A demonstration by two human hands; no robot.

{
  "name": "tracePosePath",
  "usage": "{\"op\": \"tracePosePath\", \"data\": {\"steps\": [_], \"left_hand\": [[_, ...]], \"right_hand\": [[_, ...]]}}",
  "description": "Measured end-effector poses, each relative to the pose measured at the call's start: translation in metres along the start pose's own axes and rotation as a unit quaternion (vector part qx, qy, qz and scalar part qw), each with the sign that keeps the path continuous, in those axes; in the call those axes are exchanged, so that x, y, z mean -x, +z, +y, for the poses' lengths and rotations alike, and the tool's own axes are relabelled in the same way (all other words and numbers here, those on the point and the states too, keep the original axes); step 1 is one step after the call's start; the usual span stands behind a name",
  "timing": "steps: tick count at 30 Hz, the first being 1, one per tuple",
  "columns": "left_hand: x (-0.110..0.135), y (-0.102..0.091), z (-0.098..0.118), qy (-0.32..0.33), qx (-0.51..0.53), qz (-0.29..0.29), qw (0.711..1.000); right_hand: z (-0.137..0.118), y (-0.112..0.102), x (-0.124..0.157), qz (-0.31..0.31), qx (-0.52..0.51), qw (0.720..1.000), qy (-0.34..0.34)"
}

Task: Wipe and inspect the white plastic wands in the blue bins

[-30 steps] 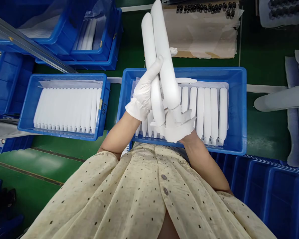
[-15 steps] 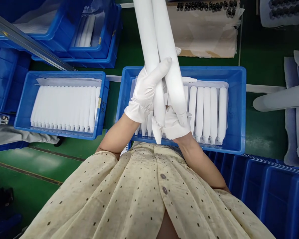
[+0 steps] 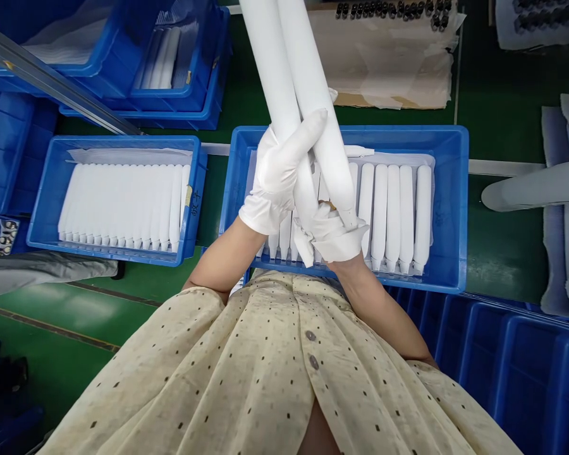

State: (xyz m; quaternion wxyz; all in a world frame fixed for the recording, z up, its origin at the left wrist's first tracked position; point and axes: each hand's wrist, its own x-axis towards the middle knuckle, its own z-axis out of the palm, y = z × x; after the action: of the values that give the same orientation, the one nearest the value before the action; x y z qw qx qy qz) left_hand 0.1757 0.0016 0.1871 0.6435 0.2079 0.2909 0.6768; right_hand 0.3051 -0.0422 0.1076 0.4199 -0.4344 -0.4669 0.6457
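Note:
Two long white tubes with tapered lower ends rise side by side, tilted, above a blue bin. My gloved left hand is closed round them at mid-length, its thumb lying across their front. Lower down, my gloved right hand wraps their narrow ends; its fingers are partly hidden behind the tubes. The tubes' upper ends run out of the picture. Beneath my hands, a row of similar white tubes lies in the bin on a pale liner.
Left of this bin stands another blue bin packed with white tubes. Stacked blue bins are at the upper left, near a metal rail. Cardboard with black parts lies behind. A grey-sleeved arm shows at far left.
The two tubes have tilted slightly further left at the top. My right hand has shifted a little at their lower ends. The grey-sleeved arm at left has moved slightly.

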Motion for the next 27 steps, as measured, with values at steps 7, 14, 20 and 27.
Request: {"op": "tracePosePath", "data": {"steps": [7, 14, 20, 27], "left_hand": [[0.001, -0.002, -0.003, 0.041, -0.051, -0.028, 0.997], [-0.006, -0.008, -0.007, 0.052, -0.026, -0.045, 0.997], [-0.011, -0.012, -0.005, -0.022, 0.066, -0.065, 0.995], [-0.018, -0.019, -0.006, -0.072, 0.058, -0.074, 0.993]], "right_hand": [[0.002, 0.0, -0.005, 0.032, -0.058, 0.997, -0.026], [0.006, -0.008, -0.005, 0.034, -0.049, 0.998, -0.015], [0.0, -0.011, 0.005, -0.037, -0.119, 0.992, -0.013], [0.001, -0.012, 0.004, -0.092, -0.104, 0.99, -0.006]]}}
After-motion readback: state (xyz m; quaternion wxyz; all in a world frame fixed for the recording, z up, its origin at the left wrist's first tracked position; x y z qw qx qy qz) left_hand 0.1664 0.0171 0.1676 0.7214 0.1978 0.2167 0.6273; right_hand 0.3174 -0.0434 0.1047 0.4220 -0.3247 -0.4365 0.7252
